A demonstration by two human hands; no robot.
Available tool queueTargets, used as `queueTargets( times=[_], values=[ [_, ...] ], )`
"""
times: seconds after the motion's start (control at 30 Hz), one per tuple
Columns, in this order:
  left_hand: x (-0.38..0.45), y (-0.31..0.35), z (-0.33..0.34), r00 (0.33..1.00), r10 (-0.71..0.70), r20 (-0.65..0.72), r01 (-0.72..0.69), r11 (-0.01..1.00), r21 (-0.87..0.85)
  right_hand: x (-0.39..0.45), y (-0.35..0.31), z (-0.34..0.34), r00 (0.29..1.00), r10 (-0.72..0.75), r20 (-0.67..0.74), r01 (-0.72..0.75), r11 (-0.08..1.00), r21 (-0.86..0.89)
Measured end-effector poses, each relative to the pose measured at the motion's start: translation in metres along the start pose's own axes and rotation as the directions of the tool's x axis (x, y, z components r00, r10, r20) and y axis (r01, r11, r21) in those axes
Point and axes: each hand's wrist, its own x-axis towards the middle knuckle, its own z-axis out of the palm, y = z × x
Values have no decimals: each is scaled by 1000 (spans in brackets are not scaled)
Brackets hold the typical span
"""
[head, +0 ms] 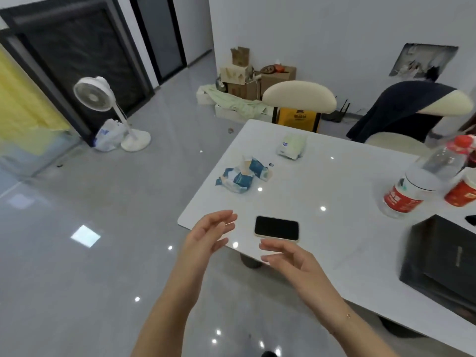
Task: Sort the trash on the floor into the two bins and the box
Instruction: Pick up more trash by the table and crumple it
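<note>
Left hand (206,235): fingers loosely extended, holding nothing, hovering at the near corner of the white table (334,228); right hand (288,256): fingers relaxed and slightly bent, also empty, just nearer than the phone (276,227) that lies face-up on the table. Crumpled blue-and-white wrappers (243,175) lie on the table beyond the phone, a pale green tissue pack (292,145) farther still. Right of the phone: clear bottle with red label (412,186), black box (443,258) at the near-right edge.
</note>
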Motion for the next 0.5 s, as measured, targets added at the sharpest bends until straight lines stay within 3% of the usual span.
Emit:
queueTargets(
  times=[0.17, 0.23, 0.4, 0.5],
  values=[
    [95, -4, -51, 995, -77, 66, 76, 997, 11, 94, -20, 38, 988, 14, -151, -5, 998, 59],
    [142, -11, -74, 981, -109, 159, 105, 994, 34, 136, -21, 62, 969, 28, -244, -11, 998, 68],
    [227, -19, -108, 901, -202, 385, 114, 964, 241, 185, -20, 115, 835, 203, -512, -52, 955, 293],
    [285, -25, -120, 883, -217, 417, 62, 933, 355, 212, -19, 140, 794, 269, -544, -106, 944, 313]
  ],
)
